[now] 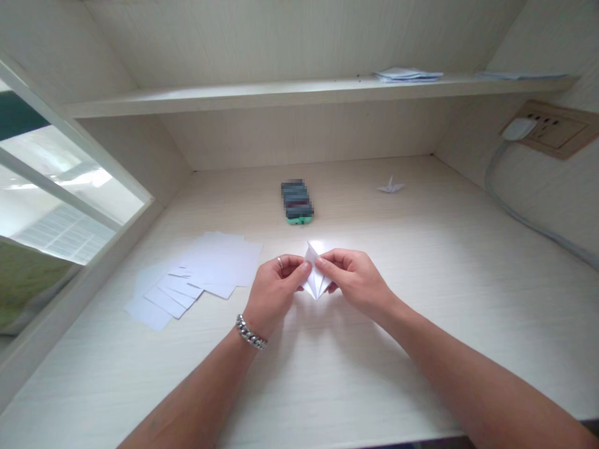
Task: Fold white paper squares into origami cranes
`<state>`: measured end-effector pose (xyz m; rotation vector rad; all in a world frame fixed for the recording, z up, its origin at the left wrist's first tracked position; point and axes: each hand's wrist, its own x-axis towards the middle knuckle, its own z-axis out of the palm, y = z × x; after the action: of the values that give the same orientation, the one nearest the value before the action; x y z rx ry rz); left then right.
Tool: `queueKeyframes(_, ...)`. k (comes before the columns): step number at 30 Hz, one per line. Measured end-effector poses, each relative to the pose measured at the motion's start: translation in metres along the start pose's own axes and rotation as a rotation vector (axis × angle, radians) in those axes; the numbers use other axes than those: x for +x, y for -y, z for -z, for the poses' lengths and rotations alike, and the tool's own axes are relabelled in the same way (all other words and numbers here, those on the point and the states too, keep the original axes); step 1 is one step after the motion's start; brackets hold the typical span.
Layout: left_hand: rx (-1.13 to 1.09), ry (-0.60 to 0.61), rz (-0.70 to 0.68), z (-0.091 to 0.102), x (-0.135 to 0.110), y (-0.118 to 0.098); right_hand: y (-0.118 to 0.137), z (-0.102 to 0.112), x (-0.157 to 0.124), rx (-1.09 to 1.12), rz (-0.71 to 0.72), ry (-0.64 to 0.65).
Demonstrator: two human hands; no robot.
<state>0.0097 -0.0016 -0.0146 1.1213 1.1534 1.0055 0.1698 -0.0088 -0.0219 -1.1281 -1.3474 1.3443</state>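
Pinching folded white paper [317,288] with left hand [274,284], closed on one side, with right hand [356,279], closed on the other, over pale surface [449,274], near loose sheets [215,262]

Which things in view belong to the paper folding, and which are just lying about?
In the job:
- folded paper, between left hand and right hand
- loose white sheets, probably stock
- small paper figure, probably an earlier piece

Probably just lying about:
- blurred-out dark object
- white plug and cable
- papers on the shelf
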Motion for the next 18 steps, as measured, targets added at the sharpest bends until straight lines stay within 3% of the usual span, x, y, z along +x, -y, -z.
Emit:
queueKeyframes(8, 0.011, 0.095, -0.012, 0.000, -0.002, -0.004, 0.007, 0.007, -0.002, -0.136, 0.065, -0.067)
queueKeyframes(12, 0.075, 0.189, 0.011, 0.000, -0.003, -0.006, 0.008, 0.011, -0.001, -0.022, 0.066, -0.129)
queueKeyframes(18, 0.188, 0.260, 0.050, 0.003, -0.003, -0.007, 0.010, 0.015, -0.001, 0.015, 0.067, -0.093)
